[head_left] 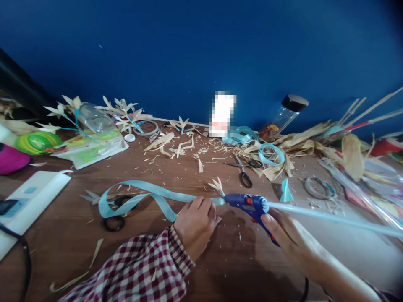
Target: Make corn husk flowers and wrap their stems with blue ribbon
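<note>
My left hand (197, 222), in a red checked sleeve, is closed on a light blue ribbon (147, 195) that loops away to the left over the brown table (176, 172). A small dried-husk flower (217, 184) stands at the pinched end. My right hand (285, 235) grips a blue glue gun (250, 205) by its handle. The gun's nozzle points left and meets the ribbon at the flower. A pale glue stick (330, 217) juts out of the gun's back to the right.
Black-handled scissors (244, 167) lie behind the hands; another pair (115, 218) lies under the ribbon. Husk scraps, ribbon rolls (271, 154), a black-capped jar (285, 115), husk flowers (122, 110) and a white power strip (31, 199) crowd the table.
</note>
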A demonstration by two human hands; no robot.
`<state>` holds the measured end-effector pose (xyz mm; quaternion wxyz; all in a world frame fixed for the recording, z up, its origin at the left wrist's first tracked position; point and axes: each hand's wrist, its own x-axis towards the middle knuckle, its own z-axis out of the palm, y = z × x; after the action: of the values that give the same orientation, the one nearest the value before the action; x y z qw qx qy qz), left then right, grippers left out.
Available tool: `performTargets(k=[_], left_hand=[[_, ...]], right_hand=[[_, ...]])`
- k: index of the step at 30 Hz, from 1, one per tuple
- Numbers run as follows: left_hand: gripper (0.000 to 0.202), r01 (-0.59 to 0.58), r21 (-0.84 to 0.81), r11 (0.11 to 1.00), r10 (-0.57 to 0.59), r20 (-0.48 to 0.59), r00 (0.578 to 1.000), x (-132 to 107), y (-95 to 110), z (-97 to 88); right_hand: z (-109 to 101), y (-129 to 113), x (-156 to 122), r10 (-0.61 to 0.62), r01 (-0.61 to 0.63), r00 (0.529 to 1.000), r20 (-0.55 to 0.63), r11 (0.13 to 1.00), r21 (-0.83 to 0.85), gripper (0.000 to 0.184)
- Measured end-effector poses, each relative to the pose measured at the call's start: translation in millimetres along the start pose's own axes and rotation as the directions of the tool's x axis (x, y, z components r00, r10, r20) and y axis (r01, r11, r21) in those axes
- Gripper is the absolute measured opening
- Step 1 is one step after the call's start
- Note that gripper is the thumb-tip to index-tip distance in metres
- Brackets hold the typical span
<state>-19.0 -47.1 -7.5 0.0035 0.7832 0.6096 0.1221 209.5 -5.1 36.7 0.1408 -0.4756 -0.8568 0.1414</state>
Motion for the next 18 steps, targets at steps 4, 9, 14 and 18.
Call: performTargets(k=[4,9,14,18], left_hand=[[0.019,-0.007,-0.002,1.000,0.007,-0.002,1.000,0.3,-0.6,0.7],[0.017,0.018,-0.016,1.000,-0.018,0.031,0.999,1.2,0.8,-3.3],[0.019,0.025,-0.009,1.000,-0.025,0.039,0.999,1.6,0.9,-4.0],[0.020,0.014,-0.019,1.000,-0.013,0.036,0.999,0.5,0.1,-0.5]], right_hand=[[1.5,11.6,-6.2,-0.232,0.230,0.973,-0.012,0.968,-0.095,0.035],[-7.1,16.6,-14.2,-0.110,0.108,0.994,-0.011,0.988,-0.106,0.031],[-4.9,9.7,-13.8,0.006,-0.006,1.000,-0.005,0.999,-0.044,0.027],[2.7,2.8,-9.2,-0.027,0.027,0.999,0.023,0.999,-0.018,0.029]])
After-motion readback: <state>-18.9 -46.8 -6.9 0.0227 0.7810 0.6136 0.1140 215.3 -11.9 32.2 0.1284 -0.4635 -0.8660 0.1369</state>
